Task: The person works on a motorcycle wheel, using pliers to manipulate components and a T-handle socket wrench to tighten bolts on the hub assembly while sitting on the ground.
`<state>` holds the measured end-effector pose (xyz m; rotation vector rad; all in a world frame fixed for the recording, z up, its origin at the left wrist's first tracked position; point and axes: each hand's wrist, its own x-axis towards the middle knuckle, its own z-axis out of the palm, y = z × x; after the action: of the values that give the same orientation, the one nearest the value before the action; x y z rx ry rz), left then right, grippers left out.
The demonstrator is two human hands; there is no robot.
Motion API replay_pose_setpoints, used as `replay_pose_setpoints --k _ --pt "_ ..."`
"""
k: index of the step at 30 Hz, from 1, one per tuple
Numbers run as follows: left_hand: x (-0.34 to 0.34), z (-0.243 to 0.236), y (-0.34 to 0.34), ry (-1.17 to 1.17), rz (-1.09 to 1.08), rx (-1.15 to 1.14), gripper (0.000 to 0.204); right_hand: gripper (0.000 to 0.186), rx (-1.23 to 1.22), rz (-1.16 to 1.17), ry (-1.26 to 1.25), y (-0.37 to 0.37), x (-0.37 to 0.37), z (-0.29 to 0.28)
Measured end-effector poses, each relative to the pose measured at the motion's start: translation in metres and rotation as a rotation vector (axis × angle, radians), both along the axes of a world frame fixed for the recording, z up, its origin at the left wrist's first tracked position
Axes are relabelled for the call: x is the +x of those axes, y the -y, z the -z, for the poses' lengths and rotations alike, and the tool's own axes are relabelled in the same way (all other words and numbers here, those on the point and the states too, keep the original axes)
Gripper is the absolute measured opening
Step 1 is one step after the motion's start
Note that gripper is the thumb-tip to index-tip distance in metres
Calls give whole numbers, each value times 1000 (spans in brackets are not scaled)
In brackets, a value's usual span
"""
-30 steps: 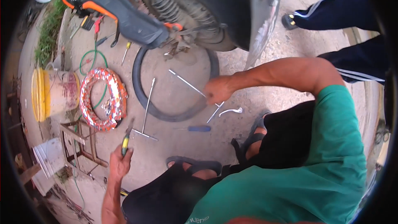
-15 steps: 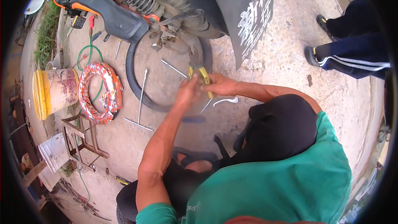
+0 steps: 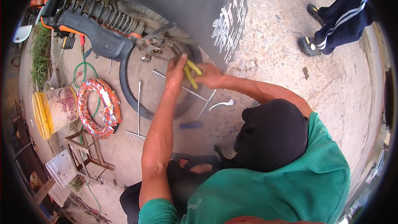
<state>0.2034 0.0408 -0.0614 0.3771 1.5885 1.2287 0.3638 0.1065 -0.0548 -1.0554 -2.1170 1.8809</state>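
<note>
Pliers: metal pliers with long yellow handles [image 3: 195,67], held below the motorcycle's grimy metal axle fittings [image 3: 154,51]; whether the tips bite on anything is hidden.
Left hand: bare left hand [image 3: 175,69] closed around the tool near its head, thumb uppermost.
Right hand: bare right hand [image 3: 210,76] grasping at the handles, fingers partly hidden behind them.
Slip risk: tips could skid off a dirty or rounded part if the bite is shallow; knuckles might then strike metal.
Pinch risk: handles stand spread; a sudden squeeze could nip a finger caught between.
Machine: hard pulling might rock the bike with the broad black plastic mudguard [image 3: 219,20]; its support cannot be made out.
Ground: black rubber tyre [image 3: 124,76] lies flat below. Silver T-handled wrench [image 3: 139,105], curved silver metal lever [image 3: 222,104] and blue-handled screwdriver [image 3: 191,125] lie loose nearby; a careless step could kick or roll them.
</note>
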Motion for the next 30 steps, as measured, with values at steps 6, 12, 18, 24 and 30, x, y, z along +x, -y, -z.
replay_pose_setpoints --k 6,12,18,24,30 --pt "-1 2 -12 -67 -42 -27 59 40 151 -164 34 -13 5 7" --pt "2 -12 -23 35 -129 32 39 41 58 -110 -131 -14 0 26" --pt "-4 -4 -21 77 -159 67 30 35 222 -68 4 -12 1 4" --pt "-2 7 -30 121 -91 97 34 49 55 -104 -334 -37 20 6" --pt "4 -7 -31 200 -171 89 22 42 -361 -234 -112 -54 22 0"
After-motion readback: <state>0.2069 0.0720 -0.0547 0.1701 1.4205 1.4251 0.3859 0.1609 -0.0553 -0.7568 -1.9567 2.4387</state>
